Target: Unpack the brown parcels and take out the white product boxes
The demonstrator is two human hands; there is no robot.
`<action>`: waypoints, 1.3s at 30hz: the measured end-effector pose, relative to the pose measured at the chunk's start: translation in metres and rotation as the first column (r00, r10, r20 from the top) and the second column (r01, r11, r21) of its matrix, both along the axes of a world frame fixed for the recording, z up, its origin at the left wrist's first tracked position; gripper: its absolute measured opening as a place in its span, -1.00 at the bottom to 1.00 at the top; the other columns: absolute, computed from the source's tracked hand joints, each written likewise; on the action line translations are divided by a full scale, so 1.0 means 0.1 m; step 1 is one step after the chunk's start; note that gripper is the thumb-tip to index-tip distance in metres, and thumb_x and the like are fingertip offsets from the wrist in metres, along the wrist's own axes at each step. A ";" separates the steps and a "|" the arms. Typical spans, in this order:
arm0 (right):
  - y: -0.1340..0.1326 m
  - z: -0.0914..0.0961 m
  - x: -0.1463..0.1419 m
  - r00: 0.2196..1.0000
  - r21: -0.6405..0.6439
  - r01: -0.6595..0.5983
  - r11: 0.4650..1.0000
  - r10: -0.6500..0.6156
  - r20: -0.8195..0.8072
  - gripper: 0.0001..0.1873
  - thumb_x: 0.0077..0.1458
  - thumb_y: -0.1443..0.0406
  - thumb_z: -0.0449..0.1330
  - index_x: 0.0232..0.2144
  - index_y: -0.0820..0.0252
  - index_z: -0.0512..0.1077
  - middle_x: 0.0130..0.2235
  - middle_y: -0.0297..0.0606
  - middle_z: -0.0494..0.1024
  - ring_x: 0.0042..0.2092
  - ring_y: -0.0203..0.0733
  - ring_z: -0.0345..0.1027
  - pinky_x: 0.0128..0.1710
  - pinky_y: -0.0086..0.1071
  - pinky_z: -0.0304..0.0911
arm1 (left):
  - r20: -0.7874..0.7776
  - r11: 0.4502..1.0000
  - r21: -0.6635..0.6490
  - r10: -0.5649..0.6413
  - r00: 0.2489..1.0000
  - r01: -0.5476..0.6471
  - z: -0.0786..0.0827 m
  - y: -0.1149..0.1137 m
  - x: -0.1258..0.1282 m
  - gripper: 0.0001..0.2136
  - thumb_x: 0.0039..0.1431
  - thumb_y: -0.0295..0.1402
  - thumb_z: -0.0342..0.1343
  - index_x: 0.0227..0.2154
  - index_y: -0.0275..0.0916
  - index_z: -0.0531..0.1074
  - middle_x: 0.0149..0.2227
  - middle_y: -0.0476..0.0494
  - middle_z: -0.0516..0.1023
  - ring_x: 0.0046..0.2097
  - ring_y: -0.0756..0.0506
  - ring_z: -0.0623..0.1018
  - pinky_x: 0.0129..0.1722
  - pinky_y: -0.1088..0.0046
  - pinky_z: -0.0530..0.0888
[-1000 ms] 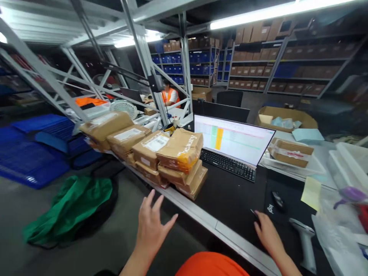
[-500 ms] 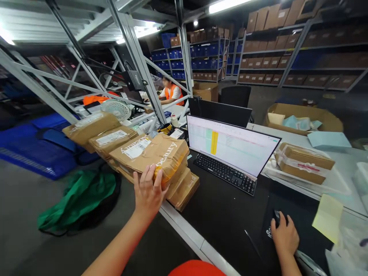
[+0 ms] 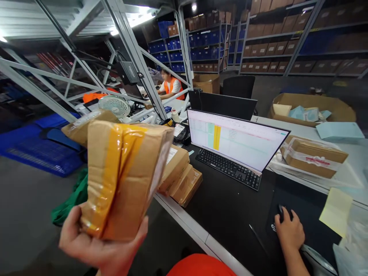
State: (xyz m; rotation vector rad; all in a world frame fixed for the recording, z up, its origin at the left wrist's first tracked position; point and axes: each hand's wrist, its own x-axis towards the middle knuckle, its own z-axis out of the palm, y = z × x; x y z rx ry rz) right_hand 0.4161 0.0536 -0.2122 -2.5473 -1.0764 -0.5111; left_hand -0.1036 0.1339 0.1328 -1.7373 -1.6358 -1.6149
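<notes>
Parcel of brown cardboard, banded with yellow tape, fills the left of the view, held in the air clear of the tabletop and above the grey floor. My left hand grasps the parcel from below: palm up under its lower end, thumb pressed on the near face, fingers wrapped round the far side, so it stands nearly upright and leans a little to the right. The tabletop's pale front edge runs on a slant from a stack of parcels down toward my orange shirt. Left of that edge the floor lies open, with a green bag partly hidden behind the parcel. A wide bare black stretch of tabletop lies between the front edge and the keyboard, which sits under a lit monitor. My right hand lies palm down on a black mat, fingers curled over a mouse, forearm reaching in from the bottom right. Steel posts rise behind the stack, and a person in an orange vest sits far beyond them.
</notes>
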 end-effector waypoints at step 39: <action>-1.22 0.61 -0.12 0.276 -0.186 0.401 0.897 -0.312 -0.909 -0.54 -0.05 0.16 0.28 -0.13 0.37 0.47 -0.37 -0.02 0.57 -0.31 0.05 0.50 -0.29 -0.11 0.44 | 0.139 0.421 -0.797 -0.569 0.811 0.433 -2.09 0.40 0.78 -0.48 0.14 -0.12 0.22 0.13 -0.24 0.45 0.14 -0.34 0.49 0.21 -0.31 0.45 0.28 -0.01 0.33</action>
